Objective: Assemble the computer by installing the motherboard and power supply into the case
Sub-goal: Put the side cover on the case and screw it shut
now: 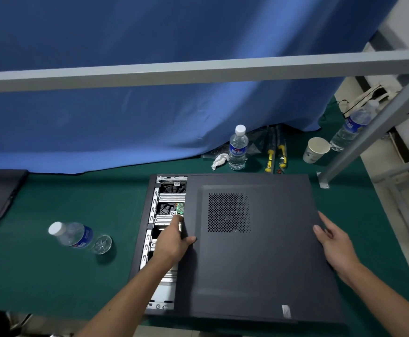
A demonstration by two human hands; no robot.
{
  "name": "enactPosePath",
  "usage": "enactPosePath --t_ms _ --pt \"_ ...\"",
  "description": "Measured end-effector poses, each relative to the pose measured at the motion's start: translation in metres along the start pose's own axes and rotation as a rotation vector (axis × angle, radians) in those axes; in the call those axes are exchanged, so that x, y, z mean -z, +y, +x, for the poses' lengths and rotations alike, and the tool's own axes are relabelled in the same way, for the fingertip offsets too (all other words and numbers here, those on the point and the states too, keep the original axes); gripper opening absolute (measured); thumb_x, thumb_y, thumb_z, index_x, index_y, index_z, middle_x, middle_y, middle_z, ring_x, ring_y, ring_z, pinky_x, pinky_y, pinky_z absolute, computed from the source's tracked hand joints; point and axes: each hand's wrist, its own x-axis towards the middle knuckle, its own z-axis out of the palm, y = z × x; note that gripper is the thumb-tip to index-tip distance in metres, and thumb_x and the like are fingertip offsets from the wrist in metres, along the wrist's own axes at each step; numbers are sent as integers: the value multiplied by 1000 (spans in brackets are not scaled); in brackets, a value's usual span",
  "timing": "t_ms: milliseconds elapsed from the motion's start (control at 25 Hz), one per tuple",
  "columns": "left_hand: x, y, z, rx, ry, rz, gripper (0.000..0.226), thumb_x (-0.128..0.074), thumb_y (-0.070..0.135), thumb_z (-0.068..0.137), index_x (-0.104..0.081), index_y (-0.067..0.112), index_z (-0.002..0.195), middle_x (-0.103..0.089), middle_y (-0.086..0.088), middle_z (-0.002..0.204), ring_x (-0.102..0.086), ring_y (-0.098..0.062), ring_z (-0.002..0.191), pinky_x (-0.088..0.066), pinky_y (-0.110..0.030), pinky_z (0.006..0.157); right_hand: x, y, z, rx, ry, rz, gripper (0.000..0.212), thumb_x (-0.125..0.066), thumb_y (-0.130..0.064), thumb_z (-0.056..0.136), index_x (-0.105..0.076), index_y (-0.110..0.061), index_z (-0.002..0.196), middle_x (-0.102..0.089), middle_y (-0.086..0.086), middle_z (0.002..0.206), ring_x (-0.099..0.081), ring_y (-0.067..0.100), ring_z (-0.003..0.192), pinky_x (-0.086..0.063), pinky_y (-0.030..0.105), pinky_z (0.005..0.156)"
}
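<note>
The computer case [150,239] lies flat near the desk's [52,276] front edge, its dark side panel [254,251] covering all but a left strip. The left hand [174,242] grasps the panel's left edge — thumb on top. The right hand [333,242] holds the right edge.

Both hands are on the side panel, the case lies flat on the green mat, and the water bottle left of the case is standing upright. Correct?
Not quite. The head view shows the water bottle left of the case lying on its side, not upright. The rest holds: the left hand and right hand grip opposite edges of the side panel, and the case lies flat on the green mat.
</note>
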Motion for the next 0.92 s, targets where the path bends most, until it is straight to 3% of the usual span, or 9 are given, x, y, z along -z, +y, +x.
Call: enactPosePath --t_ms 240,520,680,920 --pt "9 -8 7 16 16 -33 49 -76 18 86 -48 17 126 -61 -1 84 -59 -23 80 -48 -30 76 -9 -9 1 19 11 3 47 -48 -11 103 -42 -23 148 -55 -8 138 -55 8 120 -40 24 99" --pt "4 -7 6 48 -6 -105 54 -81 28 81 -47 21 123 -68 -4 106 -65 -22 93 -49 -29 79 -9 -5 0 -24 -7 -1 48 -48 -13 103 -41 -26 148 -60 -6 126 -59 -3 102 -45 19 86" --pt "1 -9 5 43 30 -135 48 -80 24 83 -49 17 119 -67 -3 99 -64 -22 88 -46 -28 74 -13 -7 -2 -3 4 -5 48 -46 -13 104 -38 -24 150 -54 -6 133 -55 10 118 -41 25 97" --pt "-17 16 -2 -58 -5 -154 46 -80 19 82 -44 21 109 -65 3 84 -65 -21 80 -49 -29 72 20 19 -14 -54 79 11 48 -46 -16 104 -39 -27 150 -55 -2 137 -53 17 123 -40 37 108"
